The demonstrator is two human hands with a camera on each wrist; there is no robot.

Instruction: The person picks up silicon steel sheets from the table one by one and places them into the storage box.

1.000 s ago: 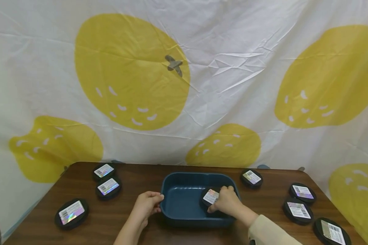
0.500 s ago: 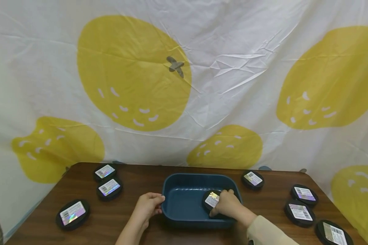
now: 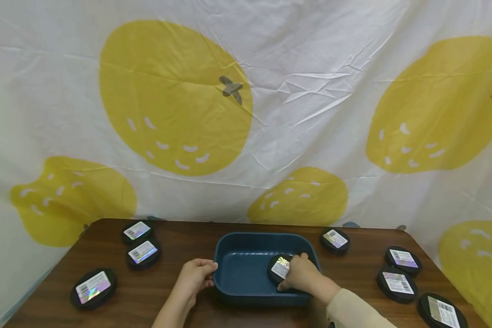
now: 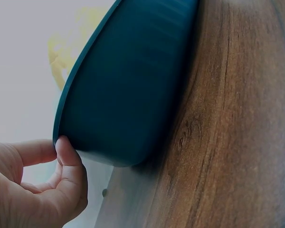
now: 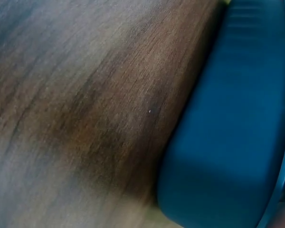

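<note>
A deep blue rectangular basin (image 3: 242, 273) stands on the wooden table. My left hand (image 3: 194, 278) pinches its left rim between thumb and fingertips; the left wrist view shows this hand (image 4: 42, 185) right at the edge of the basin's wall (image 4: 123, 85). Inside the basin, at its right side, lies a flat round black case (image 3: 279, 269) with a white barcode label and a shiny sticker. My right hand (image 3: 305, 274) reaches over the right rim and grips that case, covering its right part. In the right wrist view the basin's outer wall (image 5: 228, 114) hides most of the hand.
Similar black cases lie around the basin: a nearer left one (image 3: 93, 289), two touching at the back left (image 3: 143, 253), one at the back right (image 3: 335, 240) and three along the right (image 3: 397, 284). A lemon-print cloth (image 3: 303, 136) hangs behind the table (image 3: 180, 237).
</note>
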